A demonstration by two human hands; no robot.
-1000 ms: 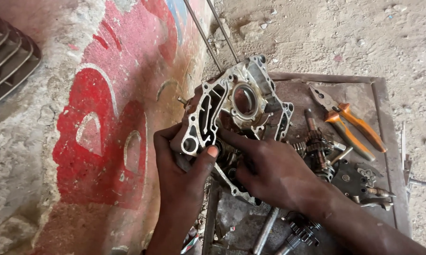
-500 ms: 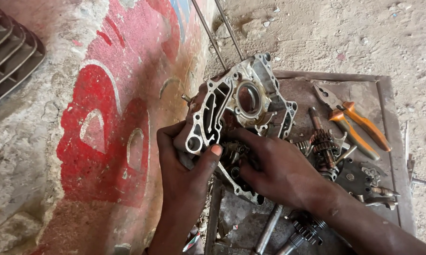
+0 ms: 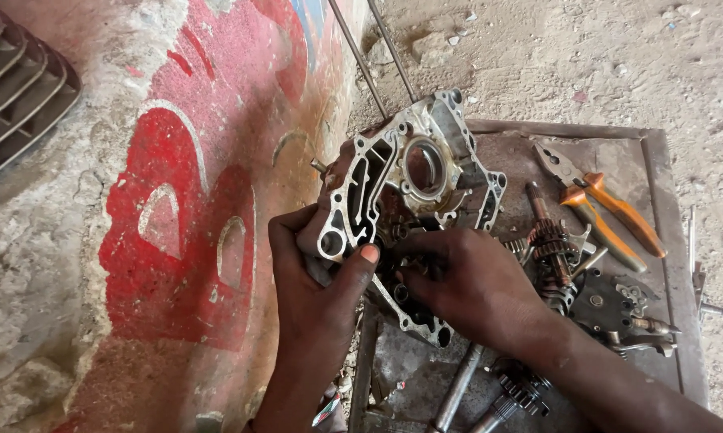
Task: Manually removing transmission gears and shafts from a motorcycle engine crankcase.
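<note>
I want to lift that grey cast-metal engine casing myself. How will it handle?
The grey cast-metal engine casing looks rigid and probably heavy; the left hand grips its edge while the right hand reaches inside. Propped on edge on the rusty metal tray, it may tip if released. Oily grime suggests slipperiness.

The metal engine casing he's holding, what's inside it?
The engine casing has a round empty hole near its top and open slots along its left edge. Lower down, the right hand reaches into the cavity, hiding most of what sits there; the left hand grips the edge.
</note>
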